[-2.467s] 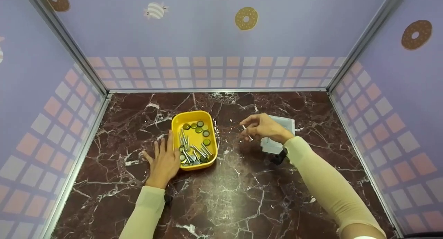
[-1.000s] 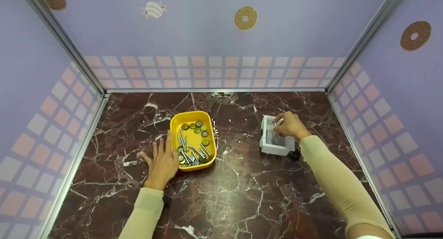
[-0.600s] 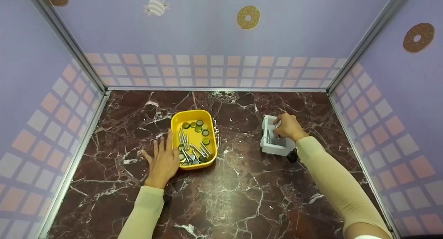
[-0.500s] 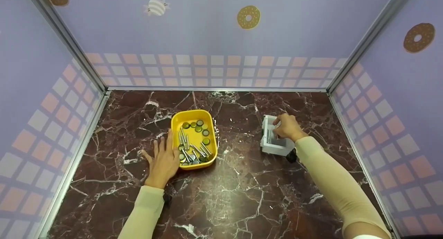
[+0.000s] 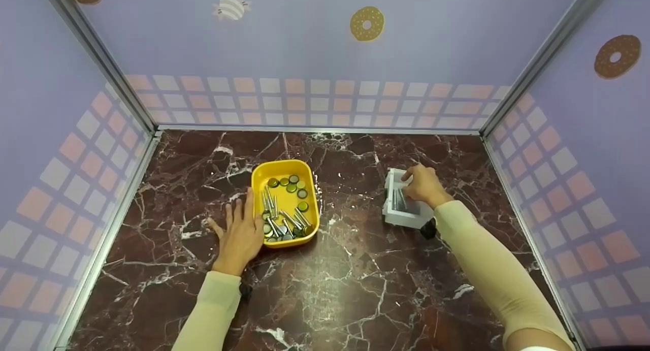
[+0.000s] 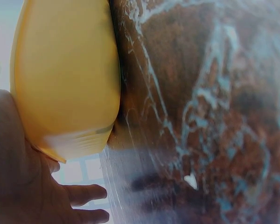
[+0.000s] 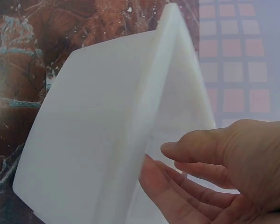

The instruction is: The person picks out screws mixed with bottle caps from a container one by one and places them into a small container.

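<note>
My left hand point(image 5: 238, 242) lies with spread, straight fingers against the left side of a yellow tray point(image 5: 287, 202). In the left wrist view the palm and fingers touch the rim of the yellow tray point(image 6: 67, 74). Silver bolts point(image 5: 274, 207) and bottle caps point(image 5: 291, 188) are mixed inside it. My right hand point(image 5: 426, 187) reaches into a white plastic bin point(image 5: 409, 219), where several bolts point(image 5: 398, 198) lie along the left wall. Seen from the right wrist, thumb and fingers of the right hand point(image 7: 242, 161) stand apart, with no bolt visible between them.
Both containers stand on a dark red marbled tabletop point(image 5: 345, 269), with a wide gap between them. A patterned back wall point(image 5: 304, 46) and side walls point(image 5: 569, 153) in metal framing enclose the table on the left, back and right.
The right hand has carried a bolt from the gap between the containers rightward into the white bin and let it go beside the others. The left hand has stayed at the yellow tray.
</note>
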Demonstrator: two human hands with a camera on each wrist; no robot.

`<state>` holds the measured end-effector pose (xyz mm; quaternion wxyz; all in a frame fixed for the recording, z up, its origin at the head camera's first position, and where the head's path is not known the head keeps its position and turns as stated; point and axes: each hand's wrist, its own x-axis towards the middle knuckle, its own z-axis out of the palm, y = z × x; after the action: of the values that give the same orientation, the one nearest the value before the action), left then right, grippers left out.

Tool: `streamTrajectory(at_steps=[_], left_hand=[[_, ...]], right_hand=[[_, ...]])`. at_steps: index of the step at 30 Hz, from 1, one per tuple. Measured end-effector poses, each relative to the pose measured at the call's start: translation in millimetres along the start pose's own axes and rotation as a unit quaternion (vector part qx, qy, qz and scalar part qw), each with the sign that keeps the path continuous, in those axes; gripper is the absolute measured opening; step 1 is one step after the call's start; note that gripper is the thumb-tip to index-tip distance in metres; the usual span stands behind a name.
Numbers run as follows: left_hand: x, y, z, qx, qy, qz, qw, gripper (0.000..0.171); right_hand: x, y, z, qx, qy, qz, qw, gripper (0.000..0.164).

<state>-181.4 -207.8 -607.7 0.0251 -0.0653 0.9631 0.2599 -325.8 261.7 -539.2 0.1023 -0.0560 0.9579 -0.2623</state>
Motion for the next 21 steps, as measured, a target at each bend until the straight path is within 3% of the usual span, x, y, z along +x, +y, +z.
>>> streamTrajectory(at_steps=[12, 21], left_hand=[[-0.7, 1.8, -1.7, 0.009, 0.009, 0.004, 0.9999, 0.073], [-0.1, 2.1, -1.7, 0.018, 0.017, 0.007, 0.9997, 0.074]], right_hand=[[-8.5, -20.6, -7.0, -0.005, 0.038, -0.023, 0.999, 0.037], [-16.5, -47.7, -0.4, -0.019, 0.082, -0.087, 0.993, 0.03]])
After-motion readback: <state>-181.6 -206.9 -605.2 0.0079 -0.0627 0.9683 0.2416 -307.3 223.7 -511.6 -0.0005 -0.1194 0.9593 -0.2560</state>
